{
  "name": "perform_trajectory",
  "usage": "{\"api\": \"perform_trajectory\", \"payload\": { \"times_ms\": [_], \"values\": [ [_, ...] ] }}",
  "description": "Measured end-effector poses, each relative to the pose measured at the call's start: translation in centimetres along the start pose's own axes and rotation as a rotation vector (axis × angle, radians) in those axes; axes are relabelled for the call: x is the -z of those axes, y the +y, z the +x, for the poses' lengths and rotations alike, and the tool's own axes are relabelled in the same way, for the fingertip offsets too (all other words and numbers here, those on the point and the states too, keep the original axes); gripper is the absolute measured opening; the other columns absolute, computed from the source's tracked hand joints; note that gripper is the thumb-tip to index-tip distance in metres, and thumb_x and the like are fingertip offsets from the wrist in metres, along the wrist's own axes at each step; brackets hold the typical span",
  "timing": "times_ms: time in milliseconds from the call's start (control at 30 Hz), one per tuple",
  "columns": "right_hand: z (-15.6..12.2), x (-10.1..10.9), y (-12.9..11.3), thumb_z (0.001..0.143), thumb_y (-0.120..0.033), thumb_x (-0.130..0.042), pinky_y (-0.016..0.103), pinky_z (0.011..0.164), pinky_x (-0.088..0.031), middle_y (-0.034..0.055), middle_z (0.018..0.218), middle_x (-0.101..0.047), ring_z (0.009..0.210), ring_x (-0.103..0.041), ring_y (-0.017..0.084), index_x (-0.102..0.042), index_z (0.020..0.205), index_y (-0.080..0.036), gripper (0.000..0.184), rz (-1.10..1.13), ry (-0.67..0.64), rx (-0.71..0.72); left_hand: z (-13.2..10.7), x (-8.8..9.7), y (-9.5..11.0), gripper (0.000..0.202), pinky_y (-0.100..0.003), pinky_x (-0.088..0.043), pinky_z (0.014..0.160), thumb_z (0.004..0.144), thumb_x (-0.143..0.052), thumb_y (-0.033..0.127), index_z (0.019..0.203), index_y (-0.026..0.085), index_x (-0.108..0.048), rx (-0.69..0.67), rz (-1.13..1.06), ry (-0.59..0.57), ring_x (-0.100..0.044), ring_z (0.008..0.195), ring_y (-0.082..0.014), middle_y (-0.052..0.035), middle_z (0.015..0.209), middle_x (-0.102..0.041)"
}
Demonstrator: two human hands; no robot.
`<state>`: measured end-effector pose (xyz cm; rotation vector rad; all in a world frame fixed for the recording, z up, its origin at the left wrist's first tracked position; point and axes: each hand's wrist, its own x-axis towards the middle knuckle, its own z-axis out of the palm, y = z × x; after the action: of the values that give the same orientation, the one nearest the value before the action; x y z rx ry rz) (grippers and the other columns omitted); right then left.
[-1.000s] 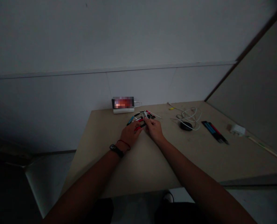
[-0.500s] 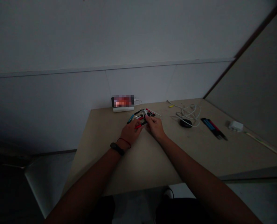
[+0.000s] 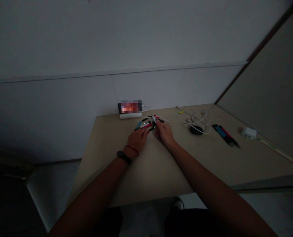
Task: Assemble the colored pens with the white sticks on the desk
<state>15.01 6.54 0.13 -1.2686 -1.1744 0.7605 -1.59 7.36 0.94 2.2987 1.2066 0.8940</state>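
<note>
A small tangle of pens and markers (image 3: 150, 122) in red, black, blue and white lies on a beige tabletop (image 3: 146, 172). My left hand (image 3: 138, 139), with a black wristband and a red string on its wrist, has its fingertips against the near side of the pile. My right hand (image 3: 164, 134) touches the pile from the right, its fingertips next to a tilted white-and-black pen (image 3: 153, 119). The picture is too dim and small to show whether either hand grips a pen.
A phone (image 3: 131, 107) with a blurred screen stands on a white block (image 3: 131, 115) by the wall. To the right lie a coiled white cable (image 3: 200, 119), a round black object (image 3: 196, 130), several pens (image 3: 225, 135) side by side, and a white charger (image 3: 248, 132).
The red pen and nearby pens have shifted away from me, toward the far side of the table. My left hand has moved slightly forward with them.
</note>
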Motion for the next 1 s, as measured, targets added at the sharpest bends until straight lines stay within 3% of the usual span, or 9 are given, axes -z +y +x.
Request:
{"api": "perform_trajectory", "payload": {
  "times_ms": [133,333,467,733,1000],
  "values": [
    [-0.17,0.01,-0.28,0.079,-0.076,-0.058,0.027,0.041,-0.025,-0.0034,0.04,-0.043,0.038,-0.035,0.011,-0.046,0.05,-0.023,0.061,-0.034,-0.002,-0.026,-0.09,-0.08,-0.05,0.029,-0.029,-0.05,0.073,0.103,-0.041,0.034,0.109,0.021,-0.066,0.016,-0.077,0.029,-0.069,0.08,-0.0201,-0.0055,0.088,-0.072],
    [-0.02,0.07,-0.24,0.079,-0.068,-0.061,0.027,0.041,-0.026,-0.004,0.039,-0.043,0.038,-0.036,0.011,-0.045,0.048,-0.023,0.057,-0.029,0.026,-0.037,-0.28,-0.23,-0.12,0.024,-0.028,-0.05,0.069,0.09,-0.064,0.036,0.109,0.02,-0.059,0.028,-0.114,0.03,-0.065,0.071,-0.0175,-0.0015,0.08,-0.068],
    [-0.08,0.14,-0.46,0.082,-0.06,-0.059,0.028,0.042,-0.027,-0.0036,0.04,-0.043,0.039,-0.036,0.011,-0.045,0.048,-0.023,0.052,-0.018,0.019,-0.018,-0.24,-0.12,-0.04,0.016,-0.029,-0.051,0.072,0.092,-0.06,0.032,0.102,0.021,-0.062,0.007,-0.113,0.027,-0.066,0.076,-0.0179,-0.0028,0.084,-0.07],
    [-0.02,0.31,-0.08,0.081,-0.059,-0.057,0.028,0.041,-0.031,-0.0029,0.047,-0.046,0.041,-0.04,0.013,-0.048,0.059,-0.024,0.042,0.047,0.052,-0.057,-0.07,0.13,0.03,0.028,-0.029,-0.048,0.069,0.1,-0.045,0.033,0.094,0.019,-0.069,0.004,-0.121,-0.004,-0.064,0.072,-0.0192,-0.0057,0.079,-0.071],
    [0.01,0.9,-0.44,0.081,-0.063,-0.057,0.028,0.042,-0.033,-0.0035,0.053,-0.051,0.042,-0.043,0.014,-0.053,0.072,-0.024,0.041,-0.032,0.164,-0.021,0.04,0.37,-0.12,0.031,-0.025,-0.044,0.066,0.099,-0.043,0.036,0.086,0.017,-0.063,0.144,-0.314,0.143,-0.059,0.064,-0.0145,0.0002,0.066,-0.063]
  ]
}}
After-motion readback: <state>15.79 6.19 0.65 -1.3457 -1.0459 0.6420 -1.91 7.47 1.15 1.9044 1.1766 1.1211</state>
